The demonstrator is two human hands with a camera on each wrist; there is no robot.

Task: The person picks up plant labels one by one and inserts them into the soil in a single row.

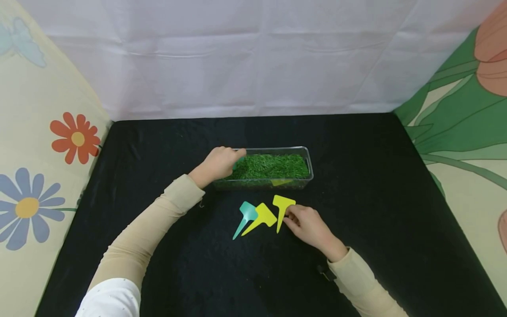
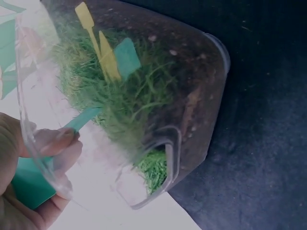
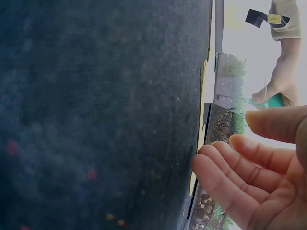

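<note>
Left hand (image 1: pixel 215 165) pinches a teal tag (image 2: pixel 29 184) at the grass tray's (image 1: pixel 309 165) left end, mid-worktop. Right hand (image 1: pixel 306 226), fingers (image 3: pixel 225 177) loosely apart, touches a yellow tag (image 1: pixel 282 206) before the tray.

- The surface (image 1: pixel 166 145) wears a black cloth, matt and faintly fuzzy.
- The tray (image 1: pixel 309 164) is clear plastic, glossy and smooth-walled.
- The grass (image 1: pixel 273 165) inside it looks fibrous and rough.
- The yellow tags (image 1: pixel 273 211) and the teal tag (image 1: pixel 246 215) are thin, smooth plastic.
- The far backdrop (image 1: pixel 253 57) is white creased cloth.
</note>
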